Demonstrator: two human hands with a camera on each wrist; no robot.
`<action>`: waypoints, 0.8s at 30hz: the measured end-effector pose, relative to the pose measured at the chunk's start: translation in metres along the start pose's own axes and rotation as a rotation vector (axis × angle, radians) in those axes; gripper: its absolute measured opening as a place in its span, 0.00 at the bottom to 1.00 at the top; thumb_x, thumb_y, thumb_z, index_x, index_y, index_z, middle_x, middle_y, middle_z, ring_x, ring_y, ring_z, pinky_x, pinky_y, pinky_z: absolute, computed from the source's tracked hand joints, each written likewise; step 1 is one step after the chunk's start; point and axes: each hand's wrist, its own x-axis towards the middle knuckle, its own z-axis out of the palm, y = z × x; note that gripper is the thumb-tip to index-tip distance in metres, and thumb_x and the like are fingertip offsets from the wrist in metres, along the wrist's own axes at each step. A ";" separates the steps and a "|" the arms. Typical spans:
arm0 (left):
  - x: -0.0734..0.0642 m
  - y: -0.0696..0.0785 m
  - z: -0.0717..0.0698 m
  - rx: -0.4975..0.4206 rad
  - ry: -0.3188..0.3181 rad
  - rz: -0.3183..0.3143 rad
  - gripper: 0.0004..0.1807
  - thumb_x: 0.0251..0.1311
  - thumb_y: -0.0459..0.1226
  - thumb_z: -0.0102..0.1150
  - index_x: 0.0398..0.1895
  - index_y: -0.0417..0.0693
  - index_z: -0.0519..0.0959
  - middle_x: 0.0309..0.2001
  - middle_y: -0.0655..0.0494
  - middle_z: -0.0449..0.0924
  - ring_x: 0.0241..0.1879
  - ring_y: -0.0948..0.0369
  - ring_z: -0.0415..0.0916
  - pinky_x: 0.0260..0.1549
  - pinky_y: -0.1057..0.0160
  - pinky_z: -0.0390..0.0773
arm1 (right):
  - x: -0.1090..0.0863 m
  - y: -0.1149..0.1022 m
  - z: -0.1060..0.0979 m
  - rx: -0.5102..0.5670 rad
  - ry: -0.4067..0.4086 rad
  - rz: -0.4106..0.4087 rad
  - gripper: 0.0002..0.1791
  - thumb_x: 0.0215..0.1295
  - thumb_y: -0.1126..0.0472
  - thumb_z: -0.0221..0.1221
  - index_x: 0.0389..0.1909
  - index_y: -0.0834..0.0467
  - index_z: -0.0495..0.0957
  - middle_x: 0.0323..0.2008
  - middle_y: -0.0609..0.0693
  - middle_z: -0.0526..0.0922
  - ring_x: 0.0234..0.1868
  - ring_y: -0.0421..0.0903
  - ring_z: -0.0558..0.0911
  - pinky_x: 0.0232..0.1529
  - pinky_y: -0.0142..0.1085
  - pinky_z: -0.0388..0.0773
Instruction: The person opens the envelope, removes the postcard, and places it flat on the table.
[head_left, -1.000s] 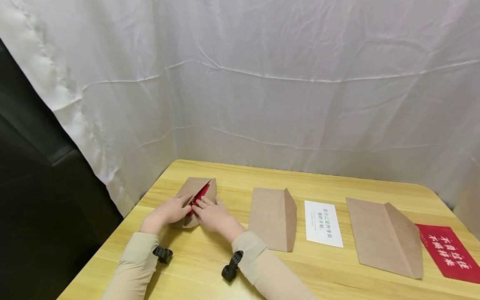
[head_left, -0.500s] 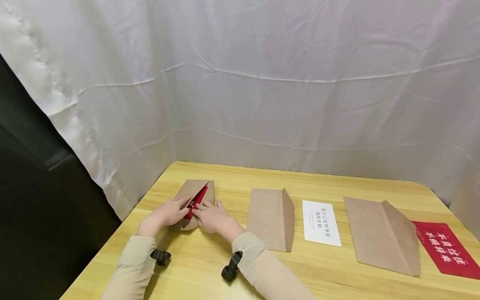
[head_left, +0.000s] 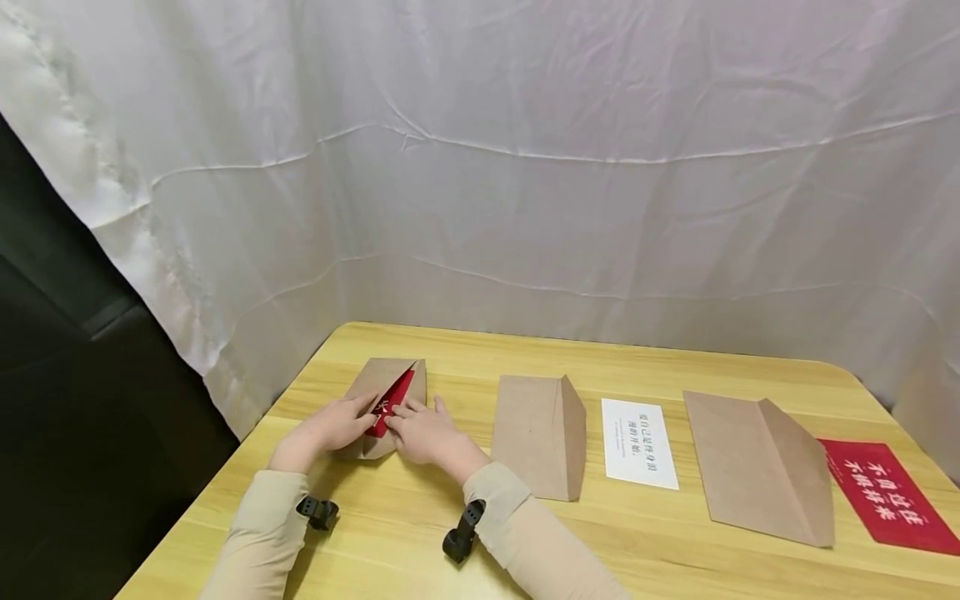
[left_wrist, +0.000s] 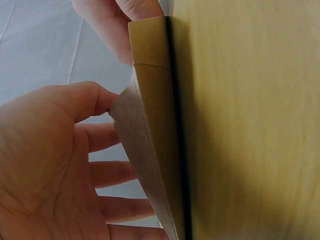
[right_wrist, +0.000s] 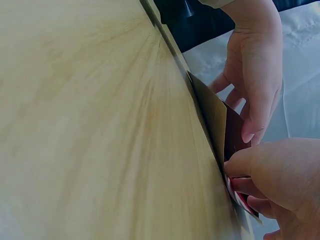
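In the head view, a brown paper envelope (head_left: 375, 382) lies at the table's left, its mouth spread so that a red card (head_left: 397, 392) with white characters shows inside. My left hand (head_left: 326, 429) pinches the envelope's near side at the mouth, thumb by the opening and fingers over the paper. Across from it, my right hand (head_left: 429, 435) rests on the card and flap side, its fingers fairly straight and its thumb close to the left one. The left wrist view shows the left thumb (left_wrist: 90, 100) at the paper's edge. Part of the card is hidden.
Rightward along the wooden table (head_left: 465, 533) lie a second brown envelope (head_left: 528, 437), a white printed card (head_left: 639, 443), a third envelope (head_left: 738, 467) and another red card (head_left: 888, 496). A white curtain (head_left: 525, 225) hangs behind the table.
The red card shows a little more between my hands than a second ago, with more of its white characters visible. Both hands keep nearly the same place, and the view has shifted slightly.
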 end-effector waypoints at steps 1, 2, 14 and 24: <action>0.000 0.000 0.000 -0.002 -0.002 0.001 0.29 0.70 0.40 0.44 0.71 0.36 0.61 0.66 0.30 0.67 0.63 0.35 0.68 0.62 0.38 0.68 | 0.000 0.000 0.000 0.001 0.002 0.001 0.24 0.75 0.48 0.45 0.70 0.37 0.65 0.73 0.37 0.62 0.77 0.42 0.56 0.75 0.56 0.52; 0.000 -0.001 -0.001 -0.003 -0.004 0.001 0.29 0.70 0.40 0.44 0.71 0.36 0.61 0.66 0.30 0.67 0.63 0.35 0.68 0.62 0.38 0.68 | 0.001 0.000 0.000 0.002 0.001 0.001 0.24 0.75 0.48 0.45 0.70 0.37 0.64 0.73 0.36 0.62 0.77 0.42 0.55 0.75 0.56 0.52; 0.000 0.000 0.000 0.005 -0.009 0.003 0.29 0.71 0.41 0.45 0.72 0.38 0.62 0.67 0.32 0.67 0.64 0.35 0.67 0.63 0.38 0.67 | 0.001 0.004 -0.001 0.018 0.001 0.004 0.24 0.75 0.47 0.45 0.71 0.37 0.64 0.73 0.37 0.61 0.78 0.42 0.53 0.75 0.58 0.51; 0.000 0.000 0.001 0.013 -0.014 0.004 0.29 0.71 0.42 0.45 0.72 0.39 0.62 0.66 0.32 0.67 0.64 0.35 0.67 0.62 0.38 0.68 | -0.001 0.004 -0.005 0.016 0.027 0.006 0.22 0.74 0.48 0.48 0.67 0.39 0.69 0.71 0.38 0.66 0.77 0.43 0.56 0.74 0.57 0.54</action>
